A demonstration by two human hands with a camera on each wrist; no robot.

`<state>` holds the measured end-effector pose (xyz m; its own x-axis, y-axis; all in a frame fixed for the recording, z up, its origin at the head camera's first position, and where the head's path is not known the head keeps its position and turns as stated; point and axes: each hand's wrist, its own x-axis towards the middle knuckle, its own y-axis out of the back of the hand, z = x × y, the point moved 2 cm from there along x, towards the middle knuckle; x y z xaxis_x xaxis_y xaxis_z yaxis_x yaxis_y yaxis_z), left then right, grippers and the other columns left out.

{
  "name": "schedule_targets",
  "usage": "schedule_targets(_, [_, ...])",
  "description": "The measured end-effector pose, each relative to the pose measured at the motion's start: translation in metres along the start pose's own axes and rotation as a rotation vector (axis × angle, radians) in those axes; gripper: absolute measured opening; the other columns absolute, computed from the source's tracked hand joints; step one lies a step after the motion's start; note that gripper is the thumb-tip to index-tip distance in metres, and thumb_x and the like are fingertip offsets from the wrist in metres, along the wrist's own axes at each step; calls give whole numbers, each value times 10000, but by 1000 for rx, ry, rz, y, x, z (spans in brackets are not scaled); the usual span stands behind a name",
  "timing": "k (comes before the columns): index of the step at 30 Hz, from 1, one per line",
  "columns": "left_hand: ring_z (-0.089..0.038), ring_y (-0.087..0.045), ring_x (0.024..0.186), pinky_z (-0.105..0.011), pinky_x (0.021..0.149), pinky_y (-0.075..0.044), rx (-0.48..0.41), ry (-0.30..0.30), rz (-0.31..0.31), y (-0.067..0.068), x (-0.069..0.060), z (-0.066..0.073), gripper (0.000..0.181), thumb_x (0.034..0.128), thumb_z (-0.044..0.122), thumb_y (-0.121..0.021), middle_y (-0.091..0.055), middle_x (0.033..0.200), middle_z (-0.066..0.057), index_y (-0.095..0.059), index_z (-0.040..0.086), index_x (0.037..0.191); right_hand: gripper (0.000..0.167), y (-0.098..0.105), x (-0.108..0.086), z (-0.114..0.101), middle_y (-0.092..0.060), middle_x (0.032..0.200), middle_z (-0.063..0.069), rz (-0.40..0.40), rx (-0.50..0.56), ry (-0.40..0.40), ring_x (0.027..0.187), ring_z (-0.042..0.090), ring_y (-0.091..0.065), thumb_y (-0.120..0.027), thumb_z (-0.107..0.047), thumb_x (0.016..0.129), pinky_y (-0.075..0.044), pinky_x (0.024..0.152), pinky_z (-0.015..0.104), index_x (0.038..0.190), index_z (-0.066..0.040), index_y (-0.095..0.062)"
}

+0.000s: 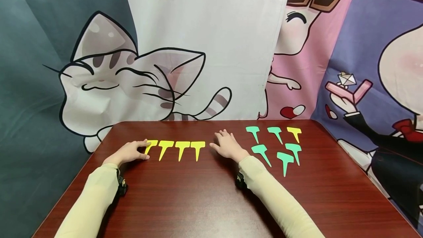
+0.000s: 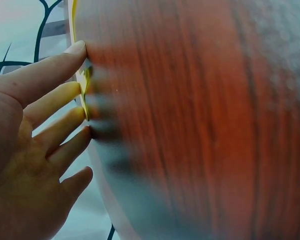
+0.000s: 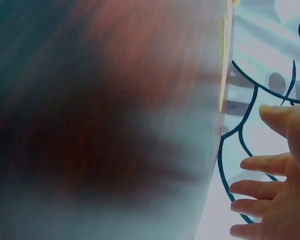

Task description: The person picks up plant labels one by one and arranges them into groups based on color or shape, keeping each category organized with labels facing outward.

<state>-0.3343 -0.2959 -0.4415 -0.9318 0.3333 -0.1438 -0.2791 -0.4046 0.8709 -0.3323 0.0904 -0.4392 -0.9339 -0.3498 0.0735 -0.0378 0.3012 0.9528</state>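
At the left end of a row of yellow T-shaped plant labels, my left hand (image 1: 130,152) touches one yellow plant label (image 1: 151,145). Its fingers are spread and fairly straight in the left wrist view, with the yellow label (image 2: 85,95) at the fingertips. Three more yellow labels (image 1: 181,146) lie to its right, stems toward me. Beyond the right end of that row is my right hand (image 1: 228,146), palm down with fingers extended, holding nothing. The right wrist view shows the same hand (image 3: 275,185) with fingers apart.
Several green T-shaped labels (image 1: 260,150) lie right of my right hand, with a single yellow label (image 1: 294,131) at their back right. The dark red wooden table (image 1: 198,201) ends at a cartoon-printed cloth (image 1: 205,17). Both wrists wear black devices.
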Motion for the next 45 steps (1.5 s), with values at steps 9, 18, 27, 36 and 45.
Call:
schedule_targets(9, [-498,-201,1377,-652,1058,-234,-1,1,-1,0,0,0,734,820,388,-716,-306,1513,-197,-450,50,1414,636,10,-7,21,-326,1505,221,-27,-17,-35,1440,371,-202,-474,-458,967,-174,1136,586,1441,-43,-398])
schedule_targets(18, [-499,-214,1372,-651,1055,-241,11,-3,6,-1,1,-1,722,821,383,-716,-311,1509,-201,-459,52,1409,629,17,-15,48,-332,1496,235,-42,-66,-54,1430,392,-212,-473,-445,971,-192,1115,613,1438,-31,-397])
schedule_targets(27, [-502,-224,1368,-652,1047,-255,14,4,4,-1,0,0,731,820,388,-715,-315,1506,-204,-452,51,1413,596,25,-25,79,-381,1455,250,-24,-127,-72,1396,394,-285,-481,-410,975,-214,1087,645,1400,3,-429])
schedule_targets(36, [-505,-218,1367,-651,1050,-248,21,4,0,0,2,0,732,817,390,-718,-309,1508,-206,-455,55,1412,564,35,-33,109,-410,1416,271,-8,-126,-93,1358,411,-328,-495,-371,975,-225,1077,651,1379,20,-443])
schedule_targets(45, [-506,-214,1368,-650,1054,-244,18,-2,0,0,1,0,730,820,389,-715,-307,1509,-206,-452,55,1414,528,47,-46,133,-405,1410,298,-9,-131,-121,1363,452,-299,-495,-368,977,-214,1057,684,1315,37,-486])
